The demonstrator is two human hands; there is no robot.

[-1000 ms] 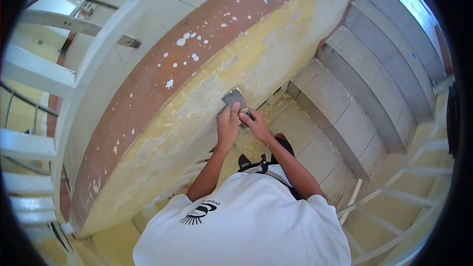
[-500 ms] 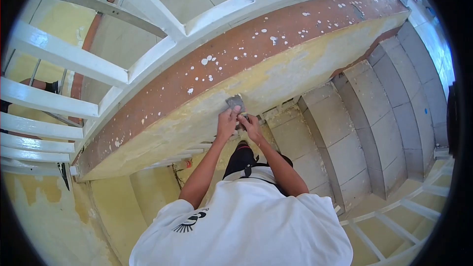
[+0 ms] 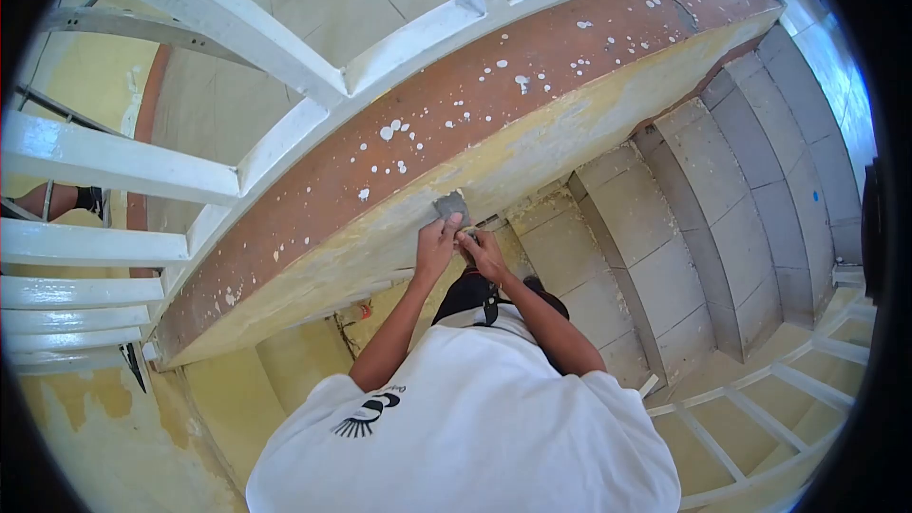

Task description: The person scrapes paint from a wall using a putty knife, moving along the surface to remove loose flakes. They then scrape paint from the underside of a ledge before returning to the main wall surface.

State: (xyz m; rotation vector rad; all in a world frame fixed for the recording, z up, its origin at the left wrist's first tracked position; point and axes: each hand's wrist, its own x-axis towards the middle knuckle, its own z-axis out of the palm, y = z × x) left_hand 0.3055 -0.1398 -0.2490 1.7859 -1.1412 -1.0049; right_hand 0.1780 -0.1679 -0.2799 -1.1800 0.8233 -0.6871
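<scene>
On my feed a white railing curves across the top and left, and beyond its bars I make out a tiled floor, a grey metal length and another person's leg, black at the ankle. To the right I see tiled steps, one bearing a small blue spot, and another white railing at the lower right.

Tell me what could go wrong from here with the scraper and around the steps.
The left hand holds the scraper right up by its blade, so a slip might nick it. Pale specks lie on the steps, which could make footing slippery.
</scene>
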